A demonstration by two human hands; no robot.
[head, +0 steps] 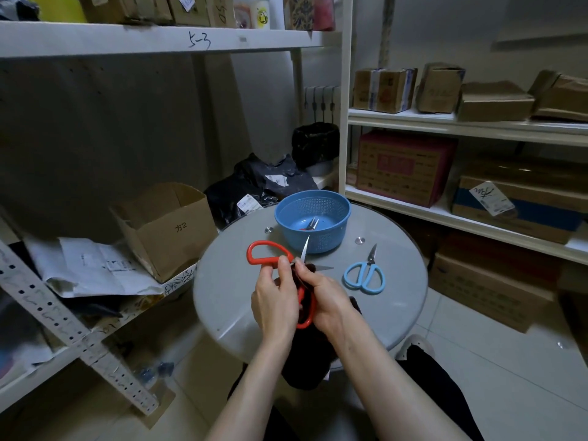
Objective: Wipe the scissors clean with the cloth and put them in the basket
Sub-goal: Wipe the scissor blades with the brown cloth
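Flanking round table [229,281] with basket [318,242]: box-laden shelves [461,125].

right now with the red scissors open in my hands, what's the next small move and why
Probably slide the cloth outward along the far blade to its tip: the right hand pinches it near the pivot of the red scissors, which the left hand holds open.

"5-3" on shelf [127,39], "方2" on box [165,232]
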